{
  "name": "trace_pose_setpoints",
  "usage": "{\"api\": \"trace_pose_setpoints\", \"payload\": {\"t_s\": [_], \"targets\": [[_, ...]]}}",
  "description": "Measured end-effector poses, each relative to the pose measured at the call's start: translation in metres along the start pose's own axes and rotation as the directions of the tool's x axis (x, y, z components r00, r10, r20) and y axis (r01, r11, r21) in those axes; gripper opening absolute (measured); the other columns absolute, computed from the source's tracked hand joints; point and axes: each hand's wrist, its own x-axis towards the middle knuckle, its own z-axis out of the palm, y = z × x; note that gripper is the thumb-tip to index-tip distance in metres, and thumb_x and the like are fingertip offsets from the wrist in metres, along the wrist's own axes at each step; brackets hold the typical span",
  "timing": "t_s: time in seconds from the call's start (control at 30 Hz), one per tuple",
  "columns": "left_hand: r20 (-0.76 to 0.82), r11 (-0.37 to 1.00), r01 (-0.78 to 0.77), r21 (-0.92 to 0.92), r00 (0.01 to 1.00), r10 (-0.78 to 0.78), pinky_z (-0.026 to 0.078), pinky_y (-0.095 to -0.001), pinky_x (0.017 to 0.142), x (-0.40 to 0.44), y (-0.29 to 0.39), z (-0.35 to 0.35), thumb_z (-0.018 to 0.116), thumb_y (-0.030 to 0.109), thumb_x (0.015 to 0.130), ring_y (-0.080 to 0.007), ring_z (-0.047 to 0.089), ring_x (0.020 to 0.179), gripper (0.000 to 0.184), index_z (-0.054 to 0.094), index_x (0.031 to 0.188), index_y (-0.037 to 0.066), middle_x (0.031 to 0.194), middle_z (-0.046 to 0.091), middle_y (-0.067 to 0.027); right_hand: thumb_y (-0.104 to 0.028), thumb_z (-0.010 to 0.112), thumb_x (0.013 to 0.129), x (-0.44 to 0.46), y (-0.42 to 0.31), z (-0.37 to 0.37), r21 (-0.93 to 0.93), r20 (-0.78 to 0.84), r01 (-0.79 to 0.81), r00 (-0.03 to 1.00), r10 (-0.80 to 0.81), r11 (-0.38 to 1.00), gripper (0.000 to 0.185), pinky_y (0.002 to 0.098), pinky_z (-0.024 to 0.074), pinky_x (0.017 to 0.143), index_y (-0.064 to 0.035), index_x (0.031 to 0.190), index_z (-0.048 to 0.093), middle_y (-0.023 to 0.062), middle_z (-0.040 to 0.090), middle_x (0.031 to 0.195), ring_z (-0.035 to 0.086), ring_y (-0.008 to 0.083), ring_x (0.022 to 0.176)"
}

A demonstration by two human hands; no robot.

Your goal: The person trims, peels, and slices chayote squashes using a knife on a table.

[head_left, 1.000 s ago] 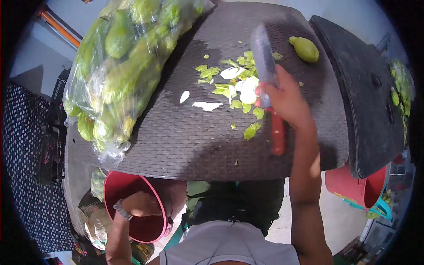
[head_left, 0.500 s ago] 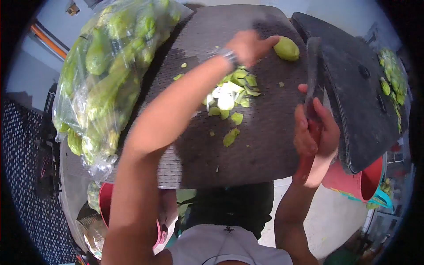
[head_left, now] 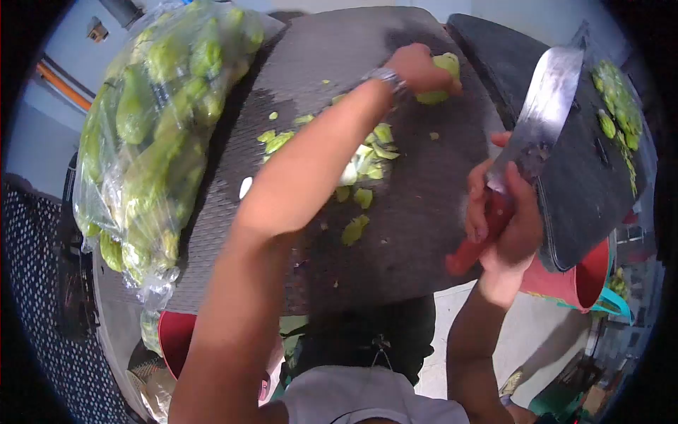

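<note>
My left hand, with a watch on its wrist, is closed round a green chayote at the far right of the table. My right hand grips a knife by its red handle, its broad blade pointing up and away over a black case. Green chayote peelings and some pale bits lie in the middle of the table, partly hidden behind my left forearm. Left of that arm, more peelings are scattered.
A big clear plastic bag of chayotes lies along the table's left side. The black case flanks the right side, with another bag of green produce beyond. Red buckets stand below the table on both sides.
My left hand has reached the chayote and closed round it. In my right hand the knife has turned, so that its blade now shows its flat side and tilts right.
</note>
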Motion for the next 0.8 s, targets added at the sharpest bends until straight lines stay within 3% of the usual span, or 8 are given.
{"api": "trace_pose_setpoints", "payload": {"t_s": [0.07,0.13,0.23,0.3,0.43,0.57,0.7,0.8], "targets": [[-0.014,0.858,-0.158,-0.489,0.985,0.173,0.058,-0.0422,0.098,-0.054,-0.026,-0.023,0.087,0.047,0.076,-0.0326,0.072,0.112,0.075,0.066,0.129,-0.002,0.121,0.073,-0.0191,-0.028,0.055,0.103,0.007,-0.005,0.015,-0.103,0.032,0.031,0.999,-0.028,0.994,0.043,0.0226,0.0365,0.038,-0.0018,0.137,0.05,0.011,0.06,0.08,0.047,0.0097,0.041],[-0.03,0.261,-0.076,-0.962,0.984,0.175,0.061,-0.0435,0.092,-0.112,-0.043,-0.043,0.082,0.036,0.086,-0.0313,0.073,0.106,0.063,0.061,0.13,-0.003,0.116,0.072,-0.0176,-0.027,0.052,0.105,0.019,-0.008,0.035,-0.207,0.079,0.125,0.991,-0.111,0.97,0.041,0.0221,0.0344,0.037,-0.0004,0.137,0.049,0.0118,0.059,0.081,0.045,0.0084,0.041],[0.246,-0.093,0.277,-0.956,0.935,0.255,0.062,-0.0435,0.088,-0.184,-0.068,-0.07,0.077,0.025,0.091,-0.0302,0.074,0.1,0.053,0.058,0.131,-0.003,0.113,0.07,-0.0171,-0.027,0.058,0.103,0.045,-0.001,0.058,-0.299,0.189,0.13,0.979,-0.075,0.946,0.036,0.0209,0.0372,0.043,-0.0025,0.129,0.057,0.0093,0.063,0.082,0.051,0.0082,0.049],[0.283,0.126,0.259,-0.958,0.928,0.243,0.063,-0.0484,0.086,-0.214,-0.095,-0.071,0.071,0.029,0.092,-0.0376,0.071,0.108,0.066,0.049,0.146,-0.003,0.12,0.067,-0.0234,-0.027,0.065,0.1,0.07,0.01,0.073,-0.441,0.255,0.171,0.965,-0.06,0.881,0.032,0.0216,0.0413,0.049,-0.0046,0.122,0.062,0.0069,0.066,0.084,0.057,0.0091,0.056],[-0.02,0.587,-0.048,-0.808,0.998,0.054,0.056,-0.0303,0.088,-0.247,-0.102,-0.063,0.092,0.002,0.068,-0.0161,0.068,0.099,0.072,0.058,0.131,0.004,0.113,0.07,-0.0046,-0.025,0.075,0.095,0.093,0.059,0.087,-0.656,0.432,0.468,0.876,-0.214,0.592,0.027,0.0278,0.0493,0.059,-0.0068,0.114,0.066,0.0047,0.072,0.086,0.064,0.0122,0.066],[-0.203,0.724,-0.123,-0.679,0.979,-0.024,0.054,-0.0302,0.086,-0.255,-0.111,-0.05,0.1,0.02,0.066,-0.0114,0.066,0.094,0.073,0.063,0.126,0.003,0.106,0.072,-0.0015,-0.027,0.082,0.091,0.089,0.08,0.088,-0.688,0.552,0.558,0.818,-0.165,0.464,0.035,0.0319,0.0534,0.063,-0.0069,0.113,0.065,0.0057,0.072,0.085,0.065,0.0137,0.066],[-0.45,0.971,-0.147,-0.189,0.892,0.047,0.058,-0.0353,0.084,-0.254,-0.112,-0.045,0.097,0.03,0.065,-0.0231,0.075,0.092,0.06,0.072,0.114,0.008,0.105,0.077,-0.0109,-0.049,0.085,0.084,0.071,0.078,0.082,-0.674,0.666,0.601,0.746,0.002,0.43,0.062,0.0364,0.0571,0.068,-0.0082,0.125,0.062,0.0108,0.073,0.086,0.072,0.0208,0.071],[-0.615,0.978,-0.206,-0.033,0.776,0.143,0.058,-0.0411,0.083,-0.258,-0.109,-0.041,0.093,0.03,0.068,-0.0316,0.074,0.096,0.043,0.077,0.102,0.01,0.106,0.076,-0.0124,-0.07,0.079,0.078,0.064,0.087,0.085,-0.659,0.703,0.649,0.711,0.007,0.38,0.092,0.0427,0.0591,0.074,-0.0083,0.142,0.054,0.0179,0.073,0.09,0.077,0.0323,0.082]]}}
